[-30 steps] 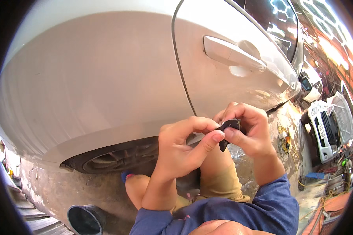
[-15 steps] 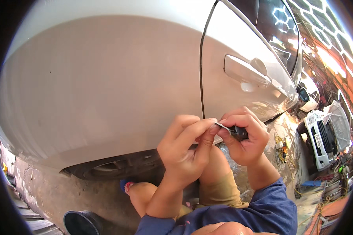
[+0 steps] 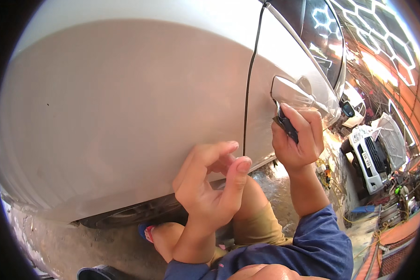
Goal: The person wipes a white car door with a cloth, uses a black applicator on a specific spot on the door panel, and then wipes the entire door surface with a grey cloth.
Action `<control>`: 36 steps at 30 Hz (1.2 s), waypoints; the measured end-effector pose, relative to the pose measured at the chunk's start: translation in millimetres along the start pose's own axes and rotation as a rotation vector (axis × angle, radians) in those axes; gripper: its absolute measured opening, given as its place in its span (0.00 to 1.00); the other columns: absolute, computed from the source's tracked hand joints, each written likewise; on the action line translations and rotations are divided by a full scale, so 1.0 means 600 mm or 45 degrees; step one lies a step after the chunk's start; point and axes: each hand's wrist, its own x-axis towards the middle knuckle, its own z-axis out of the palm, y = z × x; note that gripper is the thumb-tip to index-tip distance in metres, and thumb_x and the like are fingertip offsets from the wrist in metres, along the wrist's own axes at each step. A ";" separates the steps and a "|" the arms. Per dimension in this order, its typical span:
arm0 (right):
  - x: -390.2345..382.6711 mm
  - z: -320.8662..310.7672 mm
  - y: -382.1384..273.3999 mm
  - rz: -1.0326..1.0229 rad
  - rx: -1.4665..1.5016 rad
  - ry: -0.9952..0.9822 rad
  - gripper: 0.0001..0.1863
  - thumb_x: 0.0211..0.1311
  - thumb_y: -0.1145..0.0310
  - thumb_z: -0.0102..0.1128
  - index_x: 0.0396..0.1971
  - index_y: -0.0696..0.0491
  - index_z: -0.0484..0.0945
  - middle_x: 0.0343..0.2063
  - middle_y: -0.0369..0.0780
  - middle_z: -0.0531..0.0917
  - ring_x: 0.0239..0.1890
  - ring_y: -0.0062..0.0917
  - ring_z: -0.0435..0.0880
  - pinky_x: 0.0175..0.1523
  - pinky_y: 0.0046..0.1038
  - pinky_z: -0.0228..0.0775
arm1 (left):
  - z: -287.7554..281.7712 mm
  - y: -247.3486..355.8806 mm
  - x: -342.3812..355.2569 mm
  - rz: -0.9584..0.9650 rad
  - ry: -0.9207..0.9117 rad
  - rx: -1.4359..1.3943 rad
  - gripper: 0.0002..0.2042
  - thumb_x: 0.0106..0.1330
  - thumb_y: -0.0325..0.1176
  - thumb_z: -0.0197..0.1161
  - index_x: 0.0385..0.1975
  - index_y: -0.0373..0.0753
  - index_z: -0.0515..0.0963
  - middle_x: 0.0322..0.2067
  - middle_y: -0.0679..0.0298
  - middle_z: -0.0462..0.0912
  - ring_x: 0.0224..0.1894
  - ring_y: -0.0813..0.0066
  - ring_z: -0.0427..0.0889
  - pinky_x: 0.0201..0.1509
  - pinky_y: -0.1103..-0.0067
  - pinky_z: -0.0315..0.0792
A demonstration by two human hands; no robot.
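Note:
My right hand (image 3: pixel 297 140) grips a small dark, flat piece (image 3: pixel 288 124) with a light edge, its upper end at the lower left corner of the silver car's door handle (image 3: pixel 291 92). I cannot tell whether it touches the paint. My left hand (image 3: pixel 210 182) is raised in front of the car's panel (image 3: pixel 126 93), left of the door seam, with fingers bent and apart and nothing visible in them. My knees are bent below, beside the shadowed wheel (image 3: pixel 130 213).
A dark bucket (image 3: pixel 91 275) stands at the bottom left on the concrete floor (image 3: pixel 65 242). At the right are a white car front section (image 3: pixel 371 158), yellow cables (image 3: pixel 375 238) and cluttered tools (image 3: pixel 401 196). Lit hexagonal lamps (image 3: pixel 382 37) hang above.
My right hand has moved up to the door handle with the dark piece, away from my left hand. My left hand has let go of it and its fingers have parted.

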 end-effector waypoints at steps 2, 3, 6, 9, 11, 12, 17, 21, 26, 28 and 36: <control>-0.002 0.003 -0.001 -0.012 0.011 0.006 0.20 0.43 0.80 0.76 0.41 0.57 0.87 0.30 0.42 0.84 0.30 0.29 0.86 0.33 0.27 0.80 | -0.002 0.001 -0.001 -0.010 -0.011 -0.009 0.09 0.70 0.26 0.70 0.44 0.29 0.81 0.32 0.65 0.81 0.29 0.82 0.80 0.35 0.85 0.73; -0.002 0.003 -0.001 0.032 -0.004 -0.025 0.20 0.43 0.80 0.77 0.41 0.57 0.87 0.31 0.42 0.84 0.30 0.29 0.86 0.33 0.27 0.80 | -0.002 0.001 -0.001 -0.036 -0.016 -0.015 0.09 0.70 0.27 0.70 0.44 0.29 0.81 0.32 0.65 0.81 0.29 0.82 0.80 0.35 0.85 0.73; -0.002 0.007 -0.003 -0.017 -0.003 -0.011 0.20 0.44 0.79 0.77 0.42 0.58 0.88 0.30 0.41 0.84 0.30 0.30 0.86 0.33 0.27 0.80 | -0.002 0.000 -0.002 -0.064 0.049 -0.034 0.10 0.63 0.25 0.75 0.41 0.31 0.83 0.28 0.60 0.83 0.26 0.77 0.83 0.31 0.83 0.77; 0.000 0.011 -0.004 0.005 0.040 -0.009 0.19 0.44 0.80 0.75 0.41 0.59 0.87 0.30 0.42 0.83 0.31 0.32 0.85 0.34 0.28 0.79 | -0.002 -0.002 -0.001 -0.047 0.044 -0.019 0.10 0.63 0.25 0.75 0.41 0.31 0.83 0.28 0.60 0.83 0.26 0.77 0.83 0.30 0.83 0.76; 0.001 0.013 -0.006 0.014 0.048 -0.005 0.18 0.44 0.81 0.73 0.40 0.60 0.87 0.31 0.43 0.82 0.31 0.33 0.84 0.35 0.29 0.78 | -0.003 -0.002 -0.002 -0.013 0.013 -0.032 0.09 0.67 0.26 0.72 0.42 0.30 0.82 0.30 0.62 0.82 0.27 0.79 0.81 0.32 0.84 0.74; 0.001 0.014 -0.007 0.081 0.037 -0.026 0.18 0.44 0.82 0.72 0.40 0.61 0.86 0.31 0.44 0.81 0.32 0.34 0.83 0.36 0.30 0.77 | -0.003 -0.002 -0.003 -0.018 -0.013 -0.047 0.08 0.71 0.26 0.68 0.44 0.30 0.81 0.33 0.64 0.81 0.28 0.82 0.80 0.34 0.85 0.73; 0.003 0.018 -0.013 0.096 0.092 -0.003 0.18 0.43 0.84 0.70 0.39 0.62 0.85 0.31 0.45 0.80 0.33 0.35 0.82 0.37 0.31 0.76 | -0.007 -0.002 -0.005 -0.016 -0.033 -0.033 0.08 0.71 0.27 0.68 0.43 0.29 0.81 0.34 0.64 0.81 0.28 0.82 0.80 0.34 0.85 0.73; 0.006 0.022 -0.013 0.119 0.042 -0.015 0.18 0.43 0.84 0.70 0.39 0.62 0.85 0.31 0.44 0.80 0.33 0.35 0.82 0.38 0.30 0.77 | -0.005 -0.004 -0.004 -0.009 -0.027 -0.037 0.08 0.71 0.27 0.69 0.43 0.29 0.81 0.33 0.65 0.81 0.29 0.82 0.79 0.35 0.85 0.73; 0.007 0.025 -0.014 0.144 0.070 0.032 0.16 0.45 0.84 0.71 0.39 0.59 0.85 0.32 0.44 0.82 0.32 0.33 0.83 0.36 0.28 0.77 | -0.001 -0.005 -0.003 0.027 -0.004 -0.027 0.08 0.66 0.26 0.72 0.41 0.30 0.83 0.31 0.62 0.83 0.29 0.79 0.81 0.34 0.84 0.75; 0.007 0.027 -0.015 0.156 0.073 0.047 0.15 0.47 0.83 0.72 0.38 0.59 0.85 0.32 0.43 0.82 0.31 0.31 0.84 0.34 0.26 0.77 | -0.001 -0.004 -0.004 0.051 -0.045 0.008 0.08 0.70 0.26 0.69 0.43 0.29 0.81 0.33 0.65 0.82 0.32 0.82 0.80 0.38 0.84 0.74; 0.014 0.030 -0.014 0.208 0.054 0.032 0.13 0.51 0.80 0.74 0.37 0.57 0.84 0.31 0.42 0.84 0.28 0.27 0.84 0.30 0.24 0.76 | 0.004 -0.005 0.003 0.062 0.011 0.059 0.09 0.63 0.26 0.75 0.39 0.32 0.84 0.29 0.60 0.84 0.25 0.76 0.82 0.30 0.82 0.77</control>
